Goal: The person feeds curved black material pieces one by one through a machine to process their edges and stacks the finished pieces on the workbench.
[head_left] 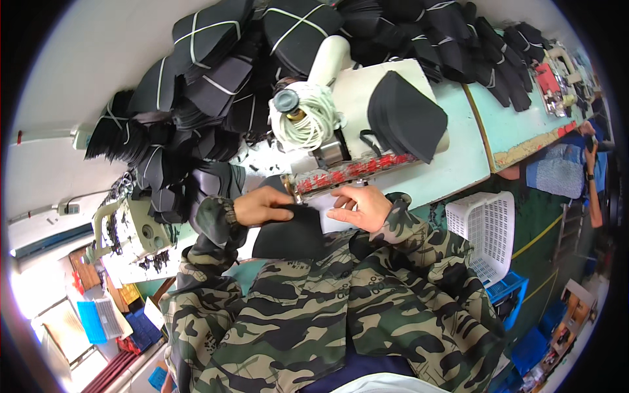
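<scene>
My left hand [264,207] pinches the upper edge of a black fabric piece [289,237], thumb on top. The piece hangs over the near edge of the worktable, close to my jacket front. Just beyond it is the needle end of a sewing machine [354,173], whose front is worn red and white. To the right of the needle, my right hand [362,208] rests near the white bed, fingers loosely bent and apart, holding nothing that shows. A stack of curved black fabric pieces [407,118] lies on top of the machine.
Tied bundles of black pieces [209,39] crowd the back and left. White cord [308,124] is coiled around a post by the machine. A white plastic basket [481,232] stands at right above a blue stool [510,295]. Another person's arm [593,190] shows far right.
</scene>
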The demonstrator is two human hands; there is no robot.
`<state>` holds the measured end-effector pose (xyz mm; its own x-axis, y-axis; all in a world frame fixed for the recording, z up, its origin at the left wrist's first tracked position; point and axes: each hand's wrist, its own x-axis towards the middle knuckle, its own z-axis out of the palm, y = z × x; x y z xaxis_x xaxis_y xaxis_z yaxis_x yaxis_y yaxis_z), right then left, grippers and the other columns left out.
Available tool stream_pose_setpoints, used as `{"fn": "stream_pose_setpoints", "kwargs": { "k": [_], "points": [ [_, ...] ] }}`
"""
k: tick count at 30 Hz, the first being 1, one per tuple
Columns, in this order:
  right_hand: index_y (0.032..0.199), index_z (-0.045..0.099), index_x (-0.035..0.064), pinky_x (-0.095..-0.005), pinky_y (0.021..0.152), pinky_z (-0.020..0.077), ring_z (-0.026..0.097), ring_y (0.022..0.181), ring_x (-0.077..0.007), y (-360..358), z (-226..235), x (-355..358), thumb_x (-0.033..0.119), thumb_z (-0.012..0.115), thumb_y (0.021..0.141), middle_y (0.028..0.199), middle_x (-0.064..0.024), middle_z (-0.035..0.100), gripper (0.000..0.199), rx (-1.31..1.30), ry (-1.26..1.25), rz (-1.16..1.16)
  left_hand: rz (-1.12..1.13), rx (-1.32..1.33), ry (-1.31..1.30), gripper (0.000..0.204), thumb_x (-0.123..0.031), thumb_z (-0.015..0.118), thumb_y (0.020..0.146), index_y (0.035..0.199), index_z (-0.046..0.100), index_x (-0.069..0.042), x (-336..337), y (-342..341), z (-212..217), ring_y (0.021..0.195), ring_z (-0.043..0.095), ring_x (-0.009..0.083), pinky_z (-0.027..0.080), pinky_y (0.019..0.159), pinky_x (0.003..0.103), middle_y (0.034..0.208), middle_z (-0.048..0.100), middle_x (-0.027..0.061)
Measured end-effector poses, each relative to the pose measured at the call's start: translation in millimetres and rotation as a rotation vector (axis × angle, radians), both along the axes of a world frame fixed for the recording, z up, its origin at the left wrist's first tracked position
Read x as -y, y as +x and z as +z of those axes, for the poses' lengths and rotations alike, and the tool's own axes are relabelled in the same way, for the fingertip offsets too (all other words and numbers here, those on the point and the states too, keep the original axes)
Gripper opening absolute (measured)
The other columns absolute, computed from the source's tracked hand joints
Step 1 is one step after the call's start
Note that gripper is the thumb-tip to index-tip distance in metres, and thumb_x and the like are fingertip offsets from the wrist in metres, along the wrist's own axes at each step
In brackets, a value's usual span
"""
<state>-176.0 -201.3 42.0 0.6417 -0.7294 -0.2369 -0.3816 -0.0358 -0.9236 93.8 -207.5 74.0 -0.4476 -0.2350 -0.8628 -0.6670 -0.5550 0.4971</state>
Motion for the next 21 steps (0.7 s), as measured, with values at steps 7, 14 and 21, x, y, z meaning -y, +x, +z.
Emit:
{"fn": "stream_pose_setpoints", "kwargs": {
  "k": [7, 14, 21],
  "points": [
    [0.07, 0.059, 0.0015, -0.0343, 0.053, 0.0447, 0.061, 0.056, -0.0249, 27, -9, 17, 0.02, 0.063, 0.08, 0.057, -0.013, 0.057, 0.022, 0.084, 0.198, -0.089, 0.329, -0.155, -0.312, 0.024, -0.017, 0.05, 0.092, 0.103, 0.058, 0.003, -6, -18, -13, 0.071, 0.051, 0.0037, 0.044, 0.065, 0.021, 0.08, 0.06, -0.0006],
    [0.079, 0.063, 0.0067, -0.0356, 0.056, 0.0477, 0.063, 0.062, -0.0274, 13, 8, 41, 0.02, 0.066, 0.077, 0.067, -0.0095, 0.064, 0.014, -0.09, -0.25, -0.219, 0.464, -0.039, -0.286, 0.023, -0.019, 0.052, 0.091, 0.093, 0.061, 0.002, 10, -5, -18, 0.063, 0.052, 0.0046, 0.043, 0.058, 0.021, 0.074, 0.06, -0.0015],
    [0.097, 0.059, 0.0068, -0.0363, 0.067, 0.0467, 0.056, 0.08, -0.0265, 8, 9, 61, 0.022, 0.07, 0.068, 0.083, -0.0074, 0.057, 0.034, -0.283, -0.63, -0.039, 0.586, -0.248, -0.166, 0.021, -0.016, 0.052, 0.09, 0.097, 0.061, 0.003, 26, -20, -37, 0.069, 0.055, 0.006, 0.046, 0.064, 0.022, 0.081, 0.062, 0.0006]
  ]
}}
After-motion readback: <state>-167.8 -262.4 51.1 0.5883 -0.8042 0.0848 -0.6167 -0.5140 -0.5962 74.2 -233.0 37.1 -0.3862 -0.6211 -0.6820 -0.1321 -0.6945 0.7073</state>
